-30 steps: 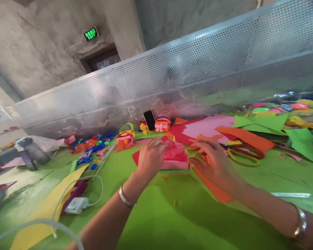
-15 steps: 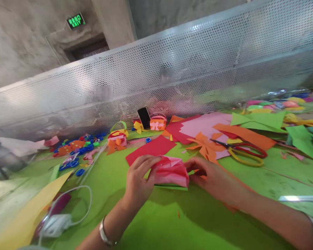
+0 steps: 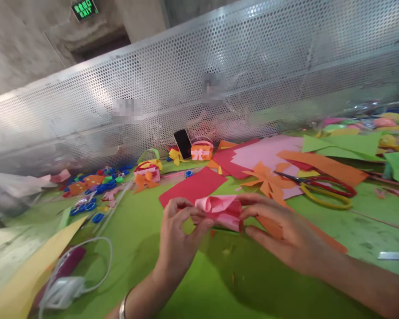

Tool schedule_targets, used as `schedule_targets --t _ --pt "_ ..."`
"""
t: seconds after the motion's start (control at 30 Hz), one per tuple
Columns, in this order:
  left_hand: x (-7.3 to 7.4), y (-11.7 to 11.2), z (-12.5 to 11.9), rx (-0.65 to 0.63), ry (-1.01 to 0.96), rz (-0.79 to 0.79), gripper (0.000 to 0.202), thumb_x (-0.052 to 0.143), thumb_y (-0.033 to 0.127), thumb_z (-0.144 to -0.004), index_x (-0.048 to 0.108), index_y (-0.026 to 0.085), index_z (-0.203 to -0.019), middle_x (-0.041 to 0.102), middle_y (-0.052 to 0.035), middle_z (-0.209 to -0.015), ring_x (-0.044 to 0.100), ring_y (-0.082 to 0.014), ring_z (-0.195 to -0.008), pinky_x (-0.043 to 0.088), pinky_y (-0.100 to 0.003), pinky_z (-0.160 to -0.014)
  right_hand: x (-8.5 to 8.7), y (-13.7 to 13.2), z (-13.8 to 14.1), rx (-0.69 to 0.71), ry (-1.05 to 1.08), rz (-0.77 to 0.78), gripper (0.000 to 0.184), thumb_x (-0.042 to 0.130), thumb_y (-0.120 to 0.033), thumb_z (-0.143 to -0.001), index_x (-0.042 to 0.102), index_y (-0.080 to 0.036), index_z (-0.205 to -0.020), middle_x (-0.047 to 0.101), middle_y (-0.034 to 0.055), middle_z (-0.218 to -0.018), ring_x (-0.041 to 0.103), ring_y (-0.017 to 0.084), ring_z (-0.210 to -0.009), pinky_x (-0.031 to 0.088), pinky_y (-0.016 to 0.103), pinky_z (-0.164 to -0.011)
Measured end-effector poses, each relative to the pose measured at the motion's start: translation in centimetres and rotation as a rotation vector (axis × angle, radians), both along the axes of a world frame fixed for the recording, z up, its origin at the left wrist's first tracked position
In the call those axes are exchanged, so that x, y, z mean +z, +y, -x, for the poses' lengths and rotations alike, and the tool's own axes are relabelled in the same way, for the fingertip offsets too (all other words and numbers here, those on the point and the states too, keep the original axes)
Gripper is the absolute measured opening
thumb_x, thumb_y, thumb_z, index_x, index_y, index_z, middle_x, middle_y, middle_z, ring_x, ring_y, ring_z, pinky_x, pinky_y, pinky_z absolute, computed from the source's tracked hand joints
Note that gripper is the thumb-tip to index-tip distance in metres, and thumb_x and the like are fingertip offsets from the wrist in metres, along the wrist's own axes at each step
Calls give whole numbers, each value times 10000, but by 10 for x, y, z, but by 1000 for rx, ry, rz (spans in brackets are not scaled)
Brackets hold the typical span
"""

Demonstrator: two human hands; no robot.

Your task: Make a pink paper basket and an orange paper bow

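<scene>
Paper point(image 3: 224, 217) in left hand point(image 3: 179, 235) now shows a pink curl point(image 3: 210, 204).

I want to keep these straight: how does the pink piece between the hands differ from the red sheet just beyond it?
The pink piece is bent and curled; the red sheet looks flat. The left hand grips the pink piece, with the right hand at its other end; the red sheet lies on the green tabletop. Both look like thin material.

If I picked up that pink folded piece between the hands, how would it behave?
The pink piece is probably light, since its visible edges look thin. It would likely crumple if squeezed, as its sides curl and crease.
</scene>
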State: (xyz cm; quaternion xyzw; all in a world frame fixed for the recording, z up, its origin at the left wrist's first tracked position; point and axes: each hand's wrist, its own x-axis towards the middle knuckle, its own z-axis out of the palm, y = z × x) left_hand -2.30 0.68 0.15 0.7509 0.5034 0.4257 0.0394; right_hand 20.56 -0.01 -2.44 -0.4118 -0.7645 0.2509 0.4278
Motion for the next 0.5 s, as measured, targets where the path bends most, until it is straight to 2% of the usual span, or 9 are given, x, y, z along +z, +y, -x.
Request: schedule_targets --t 0.03,0.1,0.17,0.23,0.3,0.37,0.43,0.5 --pt "-1 0 -1 -33 15 12 34 730 205 -775 728 213 -809 634 -34 -907 617 -189 -866 518 -298 -769 -1 -1 0 -25 -25 -58 161 567 -344 -886 660 -271 -995 591 70 -1289 581 225 -1189 501 399 -974" --pt "-5 0 -2 -65 69 10 210 725 159 -772 736 205 -976 681 -53 -982 637 -201 -913 528 -312 -799 -7 -1 0 -73 -63 -103 276 599 -395 -875 653 -278 -1120 561 95 -1333 562 250 -1224 502 438 -983" --pt "-8 0 -3 -51 153 -20 340 761 117 -720 726 176 -1053 709 -79 -1019 642 -226 -933 537 -330 -796 -16 2 0 -87 -91 -97 316 610 -417 -866 657 -273 -1144 548 119 -1334 565 275 -1220 520 466 -956" --pt "-10 -1 -4 -39 250 -50 402 794 93 -672 727 155 -1063 725 -101 -1038 639 -258 -947 535 -369 -801 -24 6 1 -66 -106 -75 272 599 -401 -869 682 -271 -1093 549 128 -1306 587 284 -1185 537 475 -924" --pt "-10 -1 -3 -42 346 -62 389 798 100 -671 736 172 -1048 738 -101 -1032 632 -288 -953 519 -427 -812 -26 7 2 -53 -122 -72 216 577 -382 -879 708 -273 -1012 553 126 -1287 592 292 -1174 537 490 -919" --pt "-9 0 0 -43 416 -57 281 773 131 -712 754 199 -984 751 -90 -992 622 -319 -976 491 -480 -820 -24 7 2 -58 -146 -89 209 545 -367 -897 724 -277 -954 558 122 -1290 596 300 -1169 531 506 -922" --pt "-8 1 3 -61 447 -37 95 725 150 -763 763 204 -831 762 -74 -888 617 -335 -992 464 -500 -820 -20 5 2 -52 -164 -104 243 503 -349 -916 733 -273 -935 564 127 -1289 612 297 -1146 543 493 -901" --pt "-6 2 4 -105 446 -18 143 690 148 -795 732 206 -672 755 -45 -766 618 -330 -998 430 -520 -859 -18 3 2 -29 -180 -100 270 472 -323 -926 735 -265 -954 561 135 -1294 627 286 -1123 560 461 -875"
